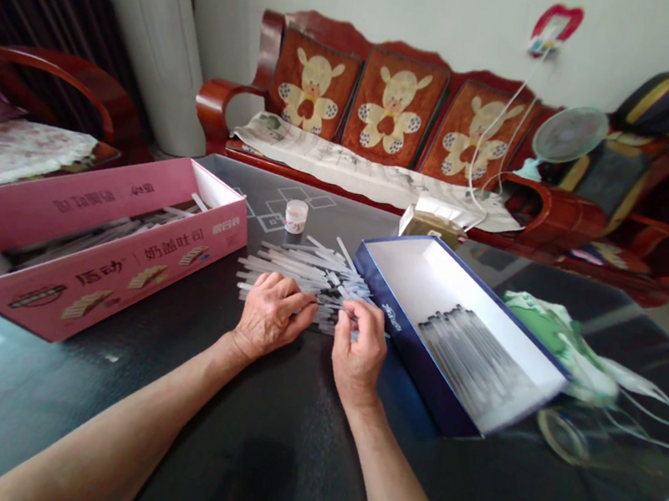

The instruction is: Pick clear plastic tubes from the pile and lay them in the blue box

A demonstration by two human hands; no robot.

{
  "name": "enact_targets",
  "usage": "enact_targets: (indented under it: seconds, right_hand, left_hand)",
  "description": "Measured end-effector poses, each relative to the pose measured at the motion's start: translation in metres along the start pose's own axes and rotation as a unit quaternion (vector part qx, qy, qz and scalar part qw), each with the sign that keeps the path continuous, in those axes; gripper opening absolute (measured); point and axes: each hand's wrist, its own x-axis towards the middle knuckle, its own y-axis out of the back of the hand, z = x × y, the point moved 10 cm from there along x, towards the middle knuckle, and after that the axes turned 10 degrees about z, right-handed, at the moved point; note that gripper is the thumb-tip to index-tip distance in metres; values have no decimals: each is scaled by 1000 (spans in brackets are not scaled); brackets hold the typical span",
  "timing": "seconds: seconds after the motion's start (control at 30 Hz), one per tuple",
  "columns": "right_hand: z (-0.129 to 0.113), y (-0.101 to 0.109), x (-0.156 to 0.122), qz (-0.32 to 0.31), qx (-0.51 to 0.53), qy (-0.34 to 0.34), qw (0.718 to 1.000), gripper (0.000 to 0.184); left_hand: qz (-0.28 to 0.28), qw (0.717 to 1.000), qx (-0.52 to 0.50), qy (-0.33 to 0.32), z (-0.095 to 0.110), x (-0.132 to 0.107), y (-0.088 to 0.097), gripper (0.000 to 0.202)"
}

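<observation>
My left hand (pixel 273 314) and my right hand (pixel 360 348) are close together over a loose pile of thin whitish, see-through strips (pixel 289 264). Fingers pinched, both hands hold the ends of a thin dark stick-like piece (pixel 327 305) that spans the gap between them. Its exact kind is too small to make out. Just right of my right hand, a blue box (pixel 425 381) with a white inside holds many slim clear tubes (pixel 471 353) with dark ends, laid side by side. A pink box (pixel 134 270) on the left holds more loose whitish strips (pixel 102 233).
On the dark table (pixel 252 449), a small white tub (pixel 296 216) stands behind the pile and a tissue box (pixel 434 222) behind the blue box. A green-and-white bag (pixel 561 341), white cables (pixel 659 404) and a roll of tape (pixel 563 435) lie at the right. A wooden sofa (pixel 326 177) stands beyond.
</observation>
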Motion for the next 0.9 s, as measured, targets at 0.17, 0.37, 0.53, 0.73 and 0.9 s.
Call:
enact_targets:
  seconds: [0.17,0.37,0.53,0.73,0.9]
  right_hand:
    - [16,1,1,10,11,-41,999,12]
    - [7,-7,-4,-5,55,-49,997,16]
    - [28,-20,-16,-27,129,-215,968,14]
    - [7,-31,-14,-125,57,-115,984,20]
    - [-9,-46,-30,-248,-79,-29,965,11]
  left_hand:
    - [-11,1000,-12,-18,2,-1,-4,24]
    - [-48,997,-38,-57,15,-1,-10,34]
    - [-48,995,-63,-60,17,-3,-10,36]
    - [23,1000,13,-8,-7,-4,-1,35]
    - [33,999,25,-6,-9,-3,2,32]
